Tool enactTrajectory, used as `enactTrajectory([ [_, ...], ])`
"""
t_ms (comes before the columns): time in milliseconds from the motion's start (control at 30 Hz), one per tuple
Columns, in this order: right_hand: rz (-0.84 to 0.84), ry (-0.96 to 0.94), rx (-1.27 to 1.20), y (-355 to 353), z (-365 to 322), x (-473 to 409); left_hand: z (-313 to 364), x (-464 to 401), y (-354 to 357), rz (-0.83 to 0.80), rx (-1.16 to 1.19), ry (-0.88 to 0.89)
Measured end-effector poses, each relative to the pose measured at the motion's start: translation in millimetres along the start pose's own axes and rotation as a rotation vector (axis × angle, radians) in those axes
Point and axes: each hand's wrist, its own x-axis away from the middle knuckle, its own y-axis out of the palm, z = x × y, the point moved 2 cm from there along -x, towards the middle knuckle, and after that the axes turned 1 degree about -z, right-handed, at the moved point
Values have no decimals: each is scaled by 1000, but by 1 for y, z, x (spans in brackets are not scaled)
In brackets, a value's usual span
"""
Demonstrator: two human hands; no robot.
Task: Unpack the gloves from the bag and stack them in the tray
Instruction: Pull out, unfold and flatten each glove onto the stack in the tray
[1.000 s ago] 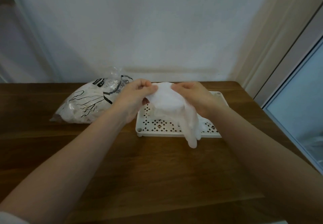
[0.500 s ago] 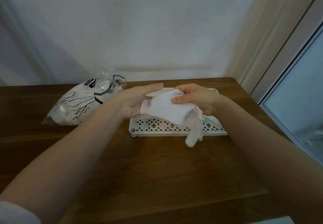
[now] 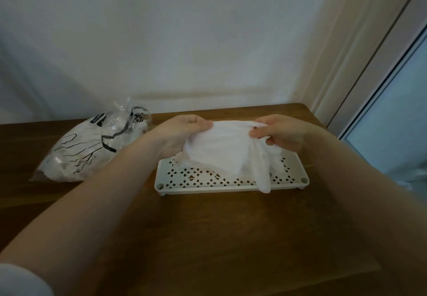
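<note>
A thin white glove (image 3: pixel 221 147) is stretched between both hands above the white perforated tray (image 3: pixel 191 180). My left hand (image 3: pixel 182 133) pinches its left edge and my right hand (image 3: pixel 282 133) pinches its right edge. The glove's fingers hang down over the tray's front rim at the right. The clear plastic bag (image 3: pixel 90 147) with black line print lies on the table to the left of the tray, still holding white gloves.
The wooden table (image 3: pixel 231 238) ends at the right near a door frame (image 3: pixel 360 64) and a glass pane. A white wall stands right behind the table.
My hands have drawn apart, spreading the glove out wide above the tray. Half a second ago my left hand lay open against it; now it pinches the edge.
</note>
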Motion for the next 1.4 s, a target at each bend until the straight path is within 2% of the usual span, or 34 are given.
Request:
enactTrajectory([
  [133, 157, 50, -1, -17, 3, -8, 7, -20, -2, -2, -68, 70],
  [200, 234, 46, -92, -21, 2, -11, 12, -29, -3, 17, -124, 81],
  [300, 397, -42, -202, -27, -3, -14, 24, -38, 1, 49, -243, 158],
  [333, 488, -118, -143, -30, -5, -15, 30, -40, 1, 47, -244, 225],
  [400, 677, -266, 135, -36, -14, -13, 41, -46, -3, 75, -279, 372],
  [467, 750, -366, 427, -35, -19, -6, 44, -47, -9, 151, -457, 485],
  [533, 684, -368, 567, -27, -13, -3, 37, -45, -11, 168, -705, 530],
  [633, 459, -212, 724, -5, 15, -9, 8, -41, -11, 78, -955, 470],
  [767, 265, -97, 670, 19, 36, -9, -16, -38, -10, -42, -1161, 348],
  [933, 112, -143, 633, 37, 25, 2, -25, -25, -12, -96, -1228, 306],
  [1067, -24, -10, 687, 40, 23, 5, -33, -21, -18, -94, -1179, 285],
  [1133, 45, 85, 693, 36, 24, 4, -38, -16, -18, -139, -1185, 266],
  [1200, 248, 113, 667, 32, 21, 3, -39, -12, -17, -161, -1195, 265],
  [1300, 532, 24, 914, 41, 16, -5, -35, -12, -11, -64, -1232, 274],
  [1333, 554, -37, 936, 47, 16, -11, -32, -13, -7, 16, -1279, 313],
  [1400, 450, -110, 923, 63, 20, -23, -25, -16, 3, 147, -1346, 425],
])
